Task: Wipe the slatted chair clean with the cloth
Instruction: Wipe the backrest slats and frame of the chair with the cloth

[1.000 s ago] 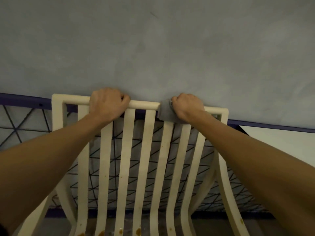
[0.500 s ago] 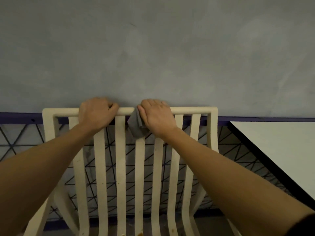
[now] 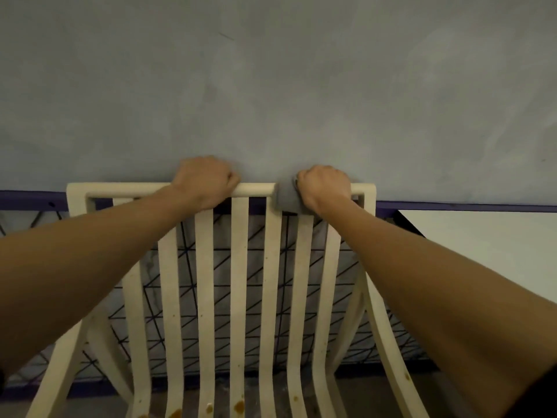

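Cream slatted chair [image 3: 238, 267], left hand [image 3: 205, 182] gripping top rail [image 3: 256, 187], right hand [image 3: 324, 187] clamping grey cloth [image 3: 286, 198] there, blue-grey wall [image 3: 271, 86] behind

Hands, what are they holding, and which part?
The left hand grips the chair by its top rail. The right hand holds the cloth, pressed round that same rail.

One head-worn view — close, angled forward-down over the chair's top rail [image 3: 256, 188] toward the wall [image 3: 271, 86].
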